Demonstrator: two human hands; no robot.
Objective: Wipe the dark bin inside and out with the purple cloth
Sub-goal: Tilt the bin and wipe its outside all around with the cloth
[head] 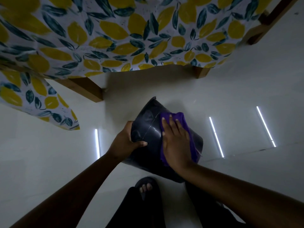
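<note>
Purple cloth (pixel 181 120) lay pressed flat under my open right hand (pixel 176 142) on the dark bin's (pixel 148 127) outer wall, tipped on the floor (pixel 238 96), my left hand (pixel 126 140) gripping its edge; I judged the inside unverifiable.

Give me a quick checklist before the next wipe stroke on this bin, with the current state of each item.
1. Left hand steadying the bin: ok, fingers wrapped over its edge.
2. Right hand flat on the purple cloth: ok, palm pressing it to the bin's outer side.
3. Cloth spread under the palm: ok, it shows beyond the fingers and along the hand's far side.
4. Outside fully wiped: cannot tell, the surface is dark and glossy.
5. Inside wiped: cannot tell, the opening faces away from the camera.
6. Room to turn the bin: ok, open floor around it, though a table leg stands nearby.
</note>
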